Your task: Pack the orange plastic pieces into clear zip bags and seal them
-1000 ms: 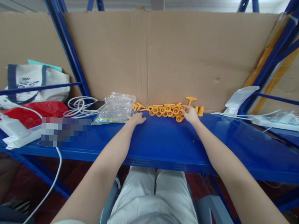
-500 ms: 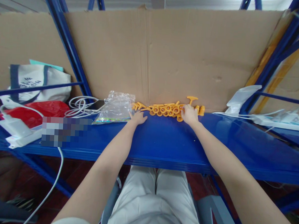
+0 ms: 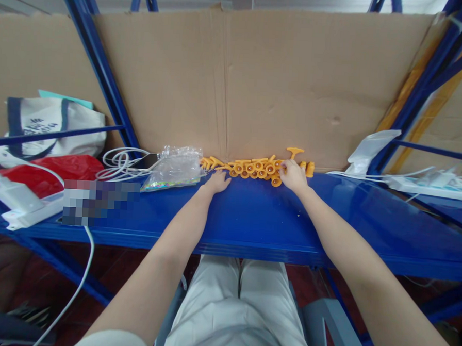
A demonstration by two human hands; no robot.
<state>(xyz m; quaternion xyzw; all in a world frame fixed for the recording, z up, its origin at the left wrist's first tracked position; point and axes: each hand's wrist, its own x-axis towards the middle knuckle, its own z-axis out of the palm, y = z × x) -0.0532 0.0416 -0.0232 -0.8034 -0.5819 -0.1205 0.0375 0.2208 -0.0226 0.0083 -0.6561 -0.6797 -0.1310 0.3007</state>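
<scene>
A row of orange plastic pieces [image 3: 257,168] lies piled along the cardboard, with several round cup-shaped ends facing me. Bent over the pile's right end is my right hand [image 3: 293,176], its fingers closed around an orange piece mostly hidden by the hand. Just behind that hand rises a T-shaped orange piece [image 3: 294,151]. My left hand [image 3: 217,182] rests by the pile's left end with its fingers apart, holding nothing visible. Small orange stick-like parts [image 3: 210,163] lie behind it. Left of these sits a clear plastic bag [image 3: 175,170] with colourful bits along its bottom.
The blue shelf [image 3: 252,215] is backed by a cardboard sheet [image 3: 289,88]. On the left are coiled white cable [image 3: 119,164], a red bag [image 3: 53,171], a power strip [image 3: 31,211] and a canvas bag [image 3: 79,118]. At right lie a white plastic bag [image 3: 367,152] and cables.
My left hand has shifted slightly right, away from the clear bag, whose upper part has settled a little. My right hand stays at the pile's right end. The whole view has shifted slightly.
</scene>
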